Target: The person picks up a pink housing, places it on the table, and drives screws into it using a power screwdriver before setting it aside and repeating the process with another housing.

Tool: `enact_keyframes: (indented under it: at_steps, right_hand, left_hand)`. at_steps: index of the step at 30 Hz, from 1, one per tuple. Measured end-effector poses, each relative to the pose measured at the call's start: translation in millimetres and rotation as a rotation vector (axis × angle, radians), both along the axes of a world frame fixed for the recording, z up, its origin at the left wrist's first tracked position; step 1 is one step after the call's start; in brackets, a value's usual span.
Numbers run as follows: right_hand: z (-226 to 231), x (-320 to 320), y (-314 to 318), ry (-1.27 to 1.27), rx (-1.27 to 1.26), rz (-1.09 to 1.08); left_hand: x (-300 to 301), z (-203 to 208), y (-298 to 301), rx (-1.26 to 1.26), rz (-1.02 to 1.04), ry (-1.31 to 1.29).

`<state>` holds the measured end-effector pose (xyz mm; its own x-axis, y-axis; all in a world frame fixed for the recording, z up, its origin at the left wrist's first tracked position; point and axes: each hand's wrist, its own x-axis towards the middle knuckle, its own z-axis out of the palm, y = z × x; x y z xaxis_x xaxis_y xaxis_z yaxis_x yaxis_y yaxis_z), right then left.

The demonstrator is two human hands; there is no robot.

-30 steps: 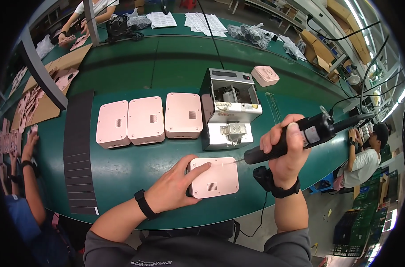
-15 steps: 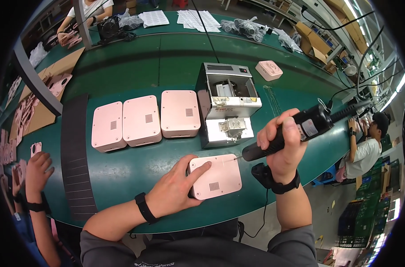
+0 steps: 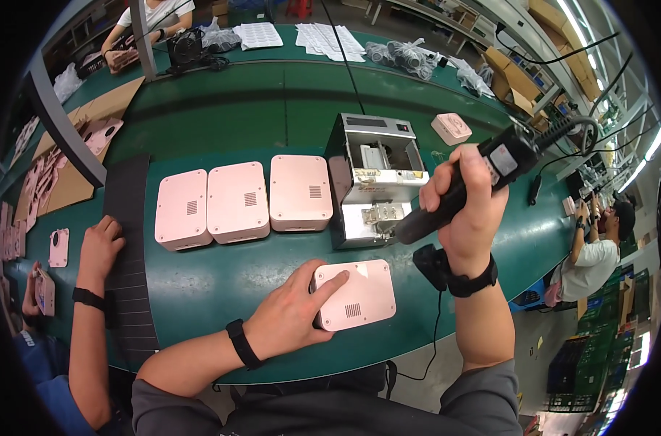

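Note:
My left hand (image 3: 288, 307) grips the left side of a pink square box (image 3: 367, 291), thumb on its top face. The box lies flat with corner screw holes and a small slotted grille upward. My right hand (image 3: 465, 211) is wrapped round a black electric screwdriver (image 3: 506, 161), raised and tilted. Its lower end is beside the metal block of a screw feeder (image 3: 351, 190); whether the bit touches the block I cannot tell. Three similar pink boxes (image 3: 183, 203) stand in a row left of the feeder.
A black strip mat (image 3: 127, 254) lies to the left, where a co-worker's hand (image 3: 101, 247) rests. Pink panels lie on cardboard (image 3: 119, 98) beyond a grey post (image 3: 61, 131). A smaller pink box (image 3: 451, 128) sits behind the feeder. Another person (image 3: 595, 254) works at the right.
The screwdriver has lifted off the box's upper right corner and moved up toward the feeder. My left hand stays on the box. The co-worker's hand has shifted right onto the black mat.

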<state>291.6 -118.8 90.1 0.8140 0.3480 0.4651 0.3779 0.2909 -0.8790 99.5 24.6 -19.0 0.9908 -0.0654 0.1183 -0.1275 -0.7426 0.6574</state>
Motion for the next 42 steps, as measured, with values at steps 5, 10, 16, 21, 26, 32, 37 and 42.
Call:
enact_keyframes:
  at_steps: [5,10,16,21,26,32,37,42]
  right_hand:
    - [-7.5,-25.5,-13.4,0.036,0.023,0.102]
    - [0.9,-23.0,-27.8,0.039,0.043,0.01]
    - [-31.1,-43.8,-88.6,0.137,0.059,0.033]
    - [-61.7,-73.4,-111.9,0.154,0.137,0.098]
    - [-74.6,-77.2,-115.7,0.134,0.085,0.07]
    - [-50.6,-67.6,-113.7,0.082,0.143,0.049]
    - [-14.7,-53.4,-106.2,-0.112,0.301,-0.022]
    - [39.7,-12.9,-66.3,-0.356,0.524,0.006]
  left_hand:
    - [0.7,-6.1,-1.5,0.005,0.015,-0.033]
    - [3.5,-3.8,-3.1,-0.015,0.007,-0.057]
    - [5.1,0.6,-0.7,-0.005,0.033,-0.05]
    - [5.6,1.3,-4.1,0.034,0.033,-0.035]
    - [9.1,1.4,-6.5,0.027,0.023,-0.055]
    - [7.9,-1.6,-2.8,0.01,0.018,-0.065]
    - [10.6,0.7,-3.7,0.028,0.016,-0.09]
    - [27.9,-1.4,-15.0,0.013,-0.067,-0.089]
